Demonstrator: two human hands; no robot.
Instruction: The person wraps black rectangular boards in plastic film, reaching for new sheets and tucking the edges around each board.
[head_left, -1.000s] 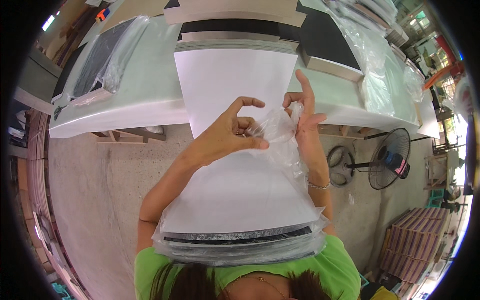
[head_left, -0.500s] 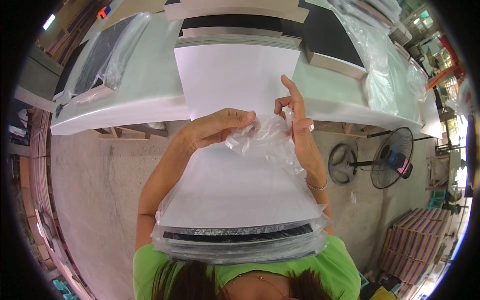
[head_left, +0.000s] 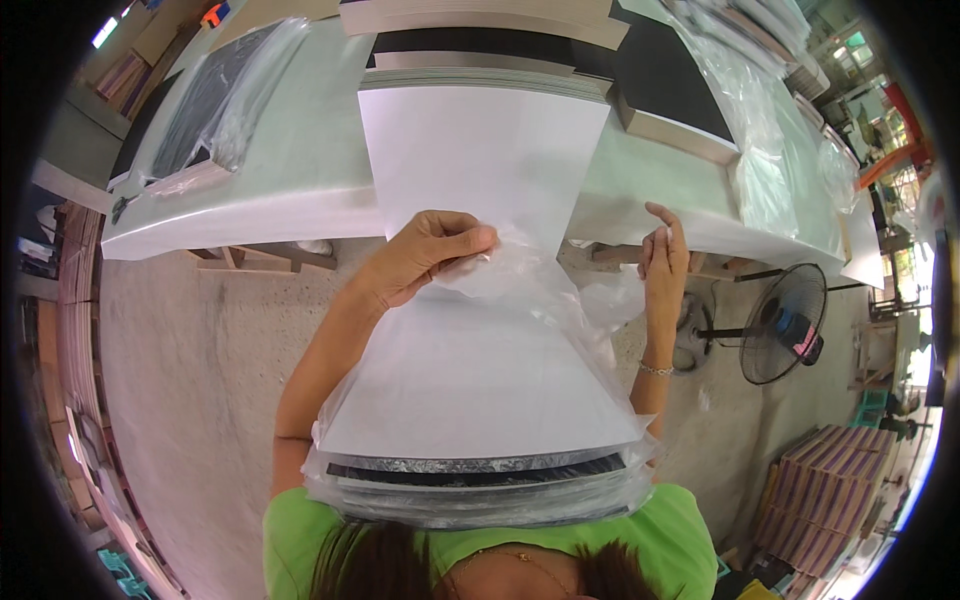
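A stack of flat boards with a white top sheet (head_left: 470,390) rests between the worktable and my body, its near end wrapped in a clear plastic bag (head_left: 540,290). My left hand (head_left: 430,255) pinches the bag's crumpled edge over the middle of the white sheet. On the stack's right side, my right hand (head_left: 662,255) holds the bag's other edge with the index finger raised. The near end of the stack (head_left: 480,485) shows dark and grey board edges under the plastic.
A pale green worktable (head_left: 300,150) lies ahead, carrying more board stacks (head_left: 480,40), a black board (head_left: 670,80) and plastic-covered piles (head_left: 770,130). A standing fan (head_left: 780,325) is on the concrete floor at right. Stacked brown slabs (head_left: 830,490) sit at lower right.
My hands have moved apart: the left slid leftward and the right out to the stack's right side, spreading the plastic bag wider over the white sheet.
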